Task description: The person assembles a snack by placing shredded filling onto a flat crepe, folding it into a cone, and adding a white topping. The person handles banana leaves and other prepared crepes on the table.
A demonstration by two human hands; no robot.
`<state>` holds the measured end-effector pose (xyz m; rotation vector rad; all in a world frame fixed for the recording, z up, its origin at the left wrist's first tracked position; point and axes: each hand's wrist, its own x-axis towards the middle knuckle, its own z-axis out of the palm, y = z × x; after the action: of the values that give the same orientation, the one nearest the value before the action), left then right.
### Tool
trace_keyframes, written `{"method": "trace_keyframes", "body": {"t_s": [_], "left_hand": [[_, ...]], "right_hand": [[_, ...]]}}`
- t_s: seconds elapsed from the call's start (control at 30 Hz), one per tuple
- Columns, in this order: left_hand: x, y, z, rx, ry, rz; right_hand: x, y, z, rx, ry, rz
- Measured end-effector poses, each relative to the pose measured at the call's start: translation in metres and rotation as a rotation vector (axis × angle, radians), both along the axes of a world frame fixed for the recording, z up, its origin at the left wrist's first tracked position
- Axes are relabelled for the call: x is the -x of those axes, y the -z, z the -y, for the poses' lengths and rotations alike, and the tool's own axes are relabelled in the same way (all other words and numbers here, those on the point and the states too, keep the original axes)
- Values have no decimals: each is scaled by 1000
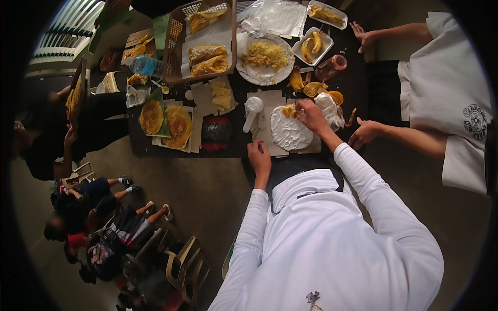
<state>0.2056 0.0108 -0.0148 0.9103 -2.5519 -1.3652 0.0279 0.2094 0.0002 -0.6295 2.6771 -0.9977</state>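
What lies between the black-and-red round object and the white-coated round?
Dark tabletop, a white scoop, then the edge of the cardboard beneath the white-coated round; the head view shows this.

Your bare L hand (259, 157) sits close in, fingers loosely curled; white-sleeved L forearm (251, 213) angles nearly straight fwd. Your bare R hand (312, 116) is out farther fwd, fingers bent down, tips close tog., exact grip too small to tell. White-sleeved R forearm (359, 165) slants fwd & left, R wrist (334, 139) bare.
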Motion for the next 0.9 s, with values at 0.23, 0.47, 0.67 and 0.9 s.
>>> {"method": "trace_keyframes", "body": {"t_s": [0.23, 0.47, 0.67, 0.9], "left_hand": [[-3, 18, 4, 58, 76, -27], [0, 15, 2, 85, 99, 35], [4, 18, 3, 103, 139, 10], [3, 22, 2, 93, 159, 44]], "right_hand": [[4, 27, -8, -67, -10, -109], [2, 6, -9, -13, -29, -123], [1, 8, -9, -75, -30, -157], [-3, 7, -11, -79, -12, -193]]}}
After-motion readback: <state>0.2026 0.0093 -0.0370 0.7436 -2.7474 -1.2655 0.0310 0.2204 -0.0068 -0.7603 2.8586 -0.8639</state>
